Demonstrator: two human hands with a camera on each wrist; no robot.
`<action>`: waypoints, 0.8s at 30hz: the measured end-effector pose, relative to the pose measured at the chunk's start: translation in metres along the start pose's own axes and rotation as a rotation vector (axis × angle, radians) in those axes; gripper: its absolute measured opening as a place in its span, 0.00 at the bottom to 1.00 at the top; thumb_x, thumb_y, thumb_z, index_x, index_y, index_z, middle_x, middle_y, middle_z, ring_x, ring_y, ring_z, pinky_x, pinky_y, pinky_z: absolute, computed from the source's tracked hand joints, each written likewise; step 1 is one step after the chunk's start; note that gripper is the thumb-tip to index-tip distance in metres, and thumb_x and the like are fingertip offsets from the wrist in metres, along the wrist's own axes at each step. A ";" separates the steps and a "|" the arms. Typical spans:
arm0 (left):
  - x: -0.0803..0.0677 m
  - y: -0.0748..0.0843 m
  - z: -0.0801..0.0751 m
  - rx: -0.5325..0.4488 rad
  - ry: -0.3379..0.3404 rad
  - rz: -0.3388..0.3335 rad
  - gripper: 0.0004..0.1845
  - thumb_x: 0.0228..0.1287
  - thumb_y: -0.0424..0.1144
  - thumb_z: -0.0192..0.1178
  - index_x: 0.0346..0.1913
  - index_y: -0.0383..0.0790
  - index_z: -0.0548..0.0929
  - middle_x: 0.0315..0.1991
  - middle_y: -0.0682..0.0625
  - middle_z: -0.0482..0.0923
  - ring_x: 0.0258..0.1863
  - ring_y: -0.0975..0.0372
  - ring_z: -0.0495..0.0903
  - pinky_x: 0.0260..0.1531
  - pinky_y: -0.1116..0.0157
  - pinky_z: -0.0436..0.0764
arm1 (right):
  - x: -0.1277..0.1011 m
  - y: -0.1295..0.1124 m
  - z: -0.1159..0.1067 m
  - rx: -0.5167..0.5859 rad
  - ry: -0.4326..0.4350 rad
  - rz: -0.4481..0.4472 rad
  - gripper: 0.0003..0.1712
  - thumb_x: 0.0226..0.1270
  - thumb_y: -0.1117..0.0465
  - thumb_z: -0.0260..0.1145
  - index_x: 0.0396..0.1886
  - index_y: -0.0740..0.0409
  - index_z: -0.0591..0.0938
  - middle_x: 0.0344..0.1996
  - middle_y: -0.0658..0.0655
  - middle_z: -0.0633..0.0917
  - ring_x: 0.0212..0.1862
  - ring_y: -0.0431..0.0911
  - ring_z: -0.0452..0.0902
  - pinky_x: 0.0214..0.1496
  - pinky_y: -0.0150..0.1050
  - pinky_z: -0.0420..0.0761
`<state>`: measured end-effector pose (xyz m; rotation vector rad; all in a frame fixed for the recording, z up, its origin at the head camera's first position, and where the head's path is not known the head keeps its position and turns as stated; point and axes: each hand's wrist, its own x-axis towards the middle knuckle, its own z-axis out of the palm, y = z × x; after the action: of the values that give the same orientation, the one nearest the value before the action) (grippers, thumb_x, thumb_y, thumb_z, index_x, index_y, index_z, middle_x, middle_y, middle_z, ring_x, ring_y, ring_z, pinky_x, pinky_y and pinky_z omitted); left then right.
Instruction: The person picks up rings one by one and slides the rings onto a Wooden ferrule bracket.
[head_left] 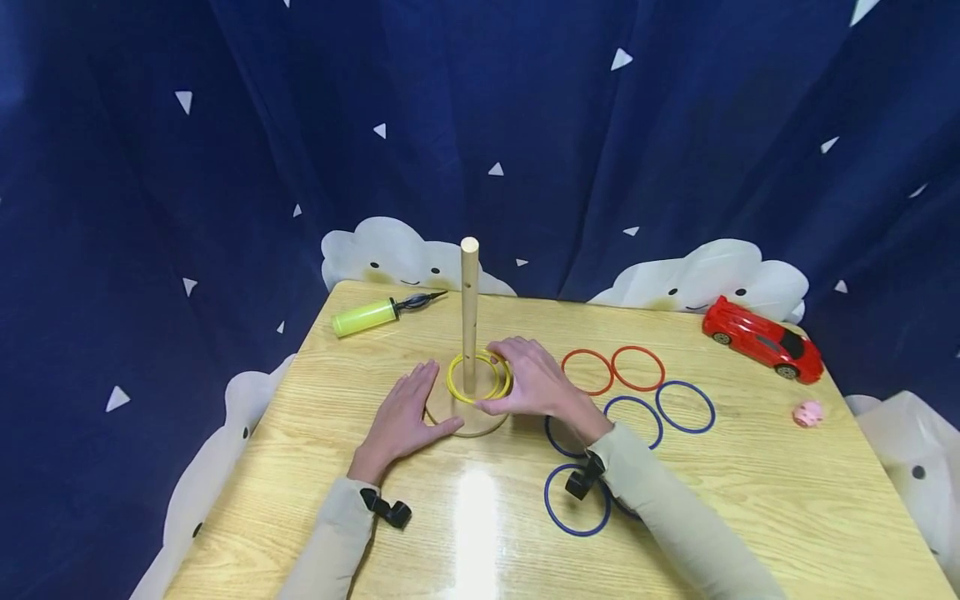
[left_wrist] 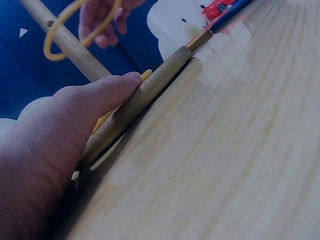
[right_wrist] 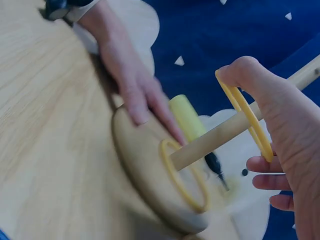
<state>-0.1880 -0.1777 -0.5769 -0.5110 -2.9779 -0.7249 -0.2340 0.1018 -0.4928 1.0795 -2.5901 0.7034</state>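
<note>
A yellow ring (right_wrist: 243, 103) is pinched by the right hand (head_left: 534, 379) and held around the wooden post (head_left: 469, 317), above a second yellow ring (right_wrist: 173, 176) lying on the round base (head_left: 467, 423). The base's edge is touched by the left hand (head_left: 401, 423), whose fingers are straight and thumb is spread wide.

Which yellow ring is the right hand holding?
The upper yellow ring, pinched by the right hand and raised off the wooden base; the lower yellow ring lies on that base around the peg.
</note>
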 end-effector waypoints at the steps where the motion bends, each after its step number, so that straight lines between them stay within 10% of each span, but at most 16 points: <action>1: 0.000 0.000 0.000 -0.001 0.000 0.002 0.63 0.59 0.83 0.52 0.85 0.45 0.50 0.85 0.50 0.49 0.84 0.58 0.46 0.83 0.54 0.47 | -0.002 0.002 0.004 -0.001 0.000 0.001 0.55 0.42 0.27 0.76 0.61 0.61 0.82 0.48 0.54 0.86 0.52 0.49 0.80 0.53 0.49 0.81; 24: -0.001 -0.004 -0.002 0.007 0.004 0.059 0.62 0.60 0.80 0.55 0.85 0.41 0.51 0.85 0.48 0.49 0.84 0.56 0.48 0.83 0.53 0.49 | -0.028 0.018 0.056 -0.110 -0.054 0.033 0.53 0.44 0.19 0.68 0.58 0.54 0.83 0.52 0.52 0.77 0.58 0.51 0.69 0.59 0.47 0.74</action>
<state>-0.1890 -0.1823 -0.5770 -0.5939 -2.9468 -0.7091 -0.2301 0.1005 -0.5580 1.0386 -2.6632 0.5382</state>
